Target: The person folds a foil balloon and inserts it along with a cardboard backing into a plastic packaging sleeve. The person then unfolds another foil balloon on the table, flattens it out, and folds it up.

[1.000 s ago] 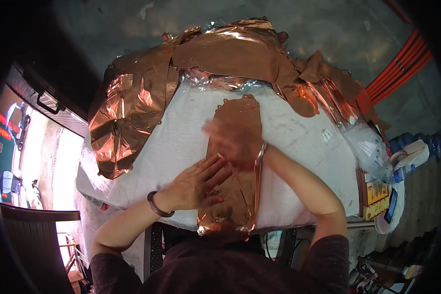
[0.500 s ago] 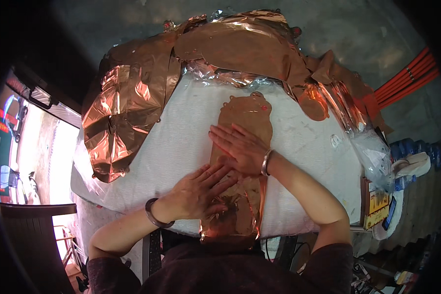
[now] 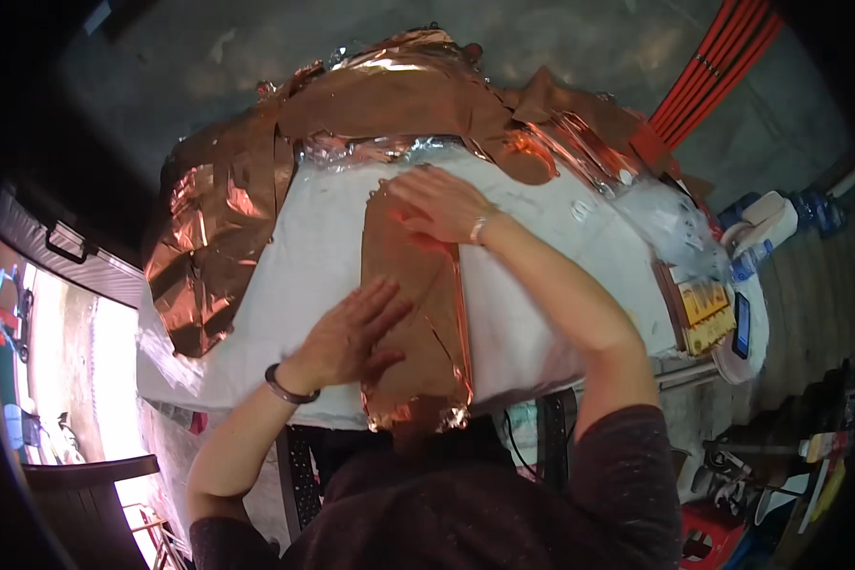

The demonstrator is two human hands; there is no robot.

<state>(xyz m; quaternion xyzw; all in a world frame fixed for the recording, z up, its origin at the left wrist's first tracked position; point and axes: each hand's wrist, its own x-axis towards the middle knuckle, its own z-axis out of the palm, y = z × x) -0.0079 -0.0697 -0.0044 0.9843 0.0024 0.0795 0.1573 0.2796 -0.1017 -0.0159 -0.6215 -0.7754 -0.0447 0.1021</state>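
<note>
A long strip of copper-coloured foil (image 3: 426, 313) lies lengthwise on a white padded table top (image 3: 304, 256). My left hand (image 3: 351, 332) rests flat on the strip's left edge near its lower half, fingers spread. My right hand (image 3: 437, 204) presses flat on the far end of the strip, a bracelet at the wrist. The strip's near end (image 3: 416, 413) curls crumpled over the table's front edge. Neither hand grips anything.
Crumpled copper foil sheets (image 3: 209, 237) cover the table's left side and far end (image 3: 399, 95). At the right edge lie a yellow packet (image 3: 705, 313), a dark phone (image 3: 741, 325) and white containers (image 3: 760, 218). Orange cables (image 3: 722, 57) run along the floor at the upper right.
My right hand has slid farther up the foil strip toward its far end. My left hand has stayed flat on the strip's lower part.
</note>
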